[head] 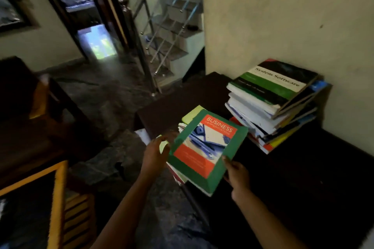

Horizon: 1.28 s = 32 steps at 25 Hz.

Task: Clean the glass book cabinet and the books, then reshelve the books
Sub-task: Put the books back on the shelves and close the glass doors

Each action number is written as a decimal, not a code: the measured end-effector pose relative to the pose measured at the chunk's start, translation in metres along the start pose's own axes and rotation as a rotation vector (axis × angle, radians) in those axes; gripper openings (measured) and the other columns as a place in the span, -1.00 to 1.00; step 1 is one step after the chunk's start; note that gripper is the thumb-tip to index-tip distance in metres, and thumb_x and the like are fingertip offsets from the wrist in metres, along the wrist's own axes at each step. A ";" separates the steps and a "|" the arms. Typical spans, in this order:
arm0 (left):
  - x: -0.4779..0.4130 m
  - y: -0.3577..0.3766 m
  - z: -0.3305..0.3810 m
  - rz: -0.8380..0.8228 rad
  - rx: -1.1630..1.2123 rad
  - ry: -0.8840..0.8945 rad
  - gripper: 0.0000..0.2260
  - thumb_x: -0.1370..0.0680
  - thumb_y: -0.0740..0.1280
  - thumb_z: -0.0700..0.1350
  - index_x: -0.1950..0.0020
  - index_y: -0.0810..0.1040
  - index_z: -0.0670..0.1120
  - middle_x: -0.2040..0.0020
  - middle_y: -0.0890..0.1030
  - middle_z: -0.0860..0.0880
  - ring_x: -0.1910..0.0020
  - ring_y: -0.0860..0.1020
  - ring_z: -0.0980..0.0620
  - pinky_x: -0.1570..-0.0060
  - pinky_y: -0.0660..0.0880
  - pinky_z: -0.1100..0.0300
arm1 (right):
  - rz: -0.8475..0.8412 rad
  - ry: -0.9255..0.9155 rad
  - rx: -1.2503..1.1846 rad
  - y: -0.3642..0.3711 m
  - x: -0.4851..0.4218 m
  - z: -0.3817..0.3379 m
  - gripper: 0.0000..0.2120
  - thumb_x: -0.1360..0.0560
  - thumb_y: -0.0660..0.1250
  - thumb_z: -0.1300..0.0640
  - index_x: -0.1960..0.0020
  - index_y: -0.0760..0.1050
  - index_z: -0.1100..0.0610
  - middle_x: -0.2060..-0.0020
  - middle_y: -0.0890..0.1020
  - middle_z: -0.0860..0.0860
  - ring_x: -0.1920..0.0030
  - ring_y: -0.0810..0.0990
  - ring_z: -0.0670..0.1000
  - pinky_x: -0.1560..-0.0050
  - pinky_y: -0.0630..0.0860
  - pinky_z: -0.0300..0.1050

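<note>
Hands: both on the book [204, 147]. The left hand [155, 153] grips its left edge; the right hand [235, 172] pinches its near right corner, thumb on the cover.
Table [182, 97]: dark, set against the right wall [283, 16]; it carries all the books in view.
Stack [271, 105]: tall, far right on the table, close against the wall. The books lie flat with edges askew, "System Software" on top.
Pile [191, 115]: small, at the table's near left edge, under the book. A yellow-green cover shows at its far side.
Book: thick softcover with a green border, red panels, a blue picture and the title "Business". It is held tilted just above the pile.
Pale patch [164, 145]: light green, by the left fingers; cloth or cover, cannot tell.
Cabinet: not in view.
Done, as I judge: books are out of the cabinet and heaped on the table.
Left, as I judge: nothing shows whether any book or the glass is wiped; these books are not yet reshelved.
Step in hand: probably one book handled at the pile, for wiping or sorting.
</note>
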<state>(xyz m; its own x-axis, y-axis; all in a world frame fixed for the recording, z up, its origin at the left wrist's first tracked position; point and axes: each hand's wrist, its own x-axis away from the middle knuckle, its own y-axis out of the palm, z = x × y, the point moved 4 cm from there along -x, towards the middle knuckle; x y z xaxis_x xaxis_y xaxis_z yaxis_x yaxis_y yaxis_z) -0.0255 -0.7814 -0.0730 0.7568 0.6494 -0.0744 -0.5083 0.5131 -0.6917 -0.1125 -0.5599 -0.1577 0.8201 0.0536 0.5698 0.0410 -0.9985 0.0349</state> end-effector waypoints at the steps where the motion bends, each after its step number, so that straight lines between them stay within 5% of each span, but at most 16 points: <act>1: -0.009 0.004 -0.002 -0.016 -0.021 0.058 -0.76 -0.56 0.28 -0.22 -0.22 0.51 -0.14 -0.19 0.53 -0.06 -0.16 0.50 -0.06 -0.13 0.40 0.14 | 0.048 -0.067 0.107 -0.008 -0.005 -0.007 -0.72 -0.44 0.41 0.07 0.01 0.54 0.28 0.05 0.63 0.23 0.11 0.59 0.15 0.16 0.57 -0.04; 5: -0.064 0.023 -0.034 -0.253 -0.133 0.012 -0.73 -0.58 0.22 -0.08 -0.28 0.42 -0.07 -0.26 0.50 -0.10 -0.23 0.48 -0.10 -0.23 0.41 -0.11 | 0.276 -0.323 0.625 0.003 0.016 -0.042 -0.37 -0.36 0.50 0.15 -0.36 0.35 0.20 -0.28 0.42 0.19 -0.24 0.43 0.19 -0.19 0.45 0.07; 7: -0.081 0.031 -0.042 -0.386 -0.205 -0.066 -0.68 -0.60 0.18 -0.05 -0.33 0.38 -0.10 -0.24 0.50 -0.11 -0.19 0.50 -0.11 -0.20 0.44 -0.08 | 0.287 -0.489 0.941 0.036 0.036 -0.053 -0.42 -0.40 0.44 0.03 -0.36 0.33 0.11 -0.33 0.34 0.12 -0.29 0.35 0.13 -0.20 0.44 0.00; 13: -0.075 0.018 -0.036 -0.327 -0.175 -0.093 -0.73 -0.61 0.18 -0.14 -0.27 0.48 -0.18 -0.23 0.52 -0.17 -0.19 0.51 -0.12 -0.15 0.42 0.07 | 0.045 -0.258 1.255 0.110 0.048 -0.043 -0.12 -0.44 0.18 -0.36 -0.52 -0.09 0.11 -0.48 -0.06 0.24 -0.47 -0.05 0.29 -0.38 0.14 0.25; 16: -0.050 0.005 -0.034 -0.485 0.235 -0.249 -0.76 -0.59 0.24 -0.11 -0.14 0.56 -0.23 -0.09 0.59 -0.20 -0.02 0.57 -0.06 -0.07 0.50 0.11 | -0.013 -0.235 1.231 0.103 0.048 -0.037 0.02 -0.40 0.28 -0.31 -0.52 -0.26 0.13 -0.47 -0.20 0.30 -0.47 -0.18 0.32 -0.40 0.05 0.28; 19: -0.019 0.020 -0.024 -0.688 0.714 -0.400 -0.84 -0.59 0.23 -0.17 -0.02 0.57 -0.20 -0.05 0.61 -0.31 0.20 0.64 -0.04 0.15 0.59 0.13 | -0.100 -0.284 1.281 0.088 0.053 -0.033 -0.03 -0.46 0.36 -0.11 -0.52 -0.26 0.17 -0.47 -0.15 0.32 -0.47 -0.11 0.34 -0.42 0.10 0.19; 23: 0.006 0.037 -0.018 -0.654 0.885 -0.424 -0.80 -0.58 0.23 -0.15 -0.13 0.56 -0.17 0.01 0.66 -0.25 0.15 0.66 -0.14 0.25 0.61 0.07 | -0.026 -0.434 1.255 0.072 0.066 -0.018 0.01 -0.41 0.41 0.00 -0.52 -0.28 0.11 -0.49 -0.05 0.22 -0.40 0.21 0.29 -0.27 0.34 0.07; 27: 0.018 0.037 0.004 -0.698 0.929 -0.375 -0.76 -0.56 0.27 -0.12 -0.21 0.53 -0.10 -0.04 0.65 -0.19 0.01 0.63 -0.16 -0.03 0.55 -0.11 | -0.143 -0.351 1.018 0.026 0.064 -0.014 0.05 -0.39 0.44 -0.02 -0.52 -0.31 0.03 -0.52 -0.04 0.12 -0.40 0.29 0.16 -0.17 0.42 -0.05; 32: 0.043 0.036 0.038 -0.733 0.893 -0.318 -0.89 -0.56 0.27 -0.11 -0.05 0.56 -0.01 0.11 0.70 -0.08 0.13 0.66 -0.06 0.01 0.57 -0.06 | -0.115 -0.461 0.921 -0.003 0.082 -0.007 -0.10 -0.43 0.40 0.03 -0.53 -0.15 0.00 -0.24 0.53 0.07 -0.15 0.54 0.11 0.05 0.46 -0.18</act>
<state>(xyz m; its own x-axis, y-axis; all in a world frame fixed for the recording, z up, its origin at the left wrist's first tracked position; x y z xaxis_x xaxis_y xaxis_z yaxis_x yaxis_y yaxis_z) -0.0266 -0.7139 -0.0736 0.9138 0.0851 0.3971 -0.1997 0.9456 0.2568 -0.0492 -0.5523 -0.1047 0.9143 0.3356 0.2269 0.3951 -0.6148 -0.6825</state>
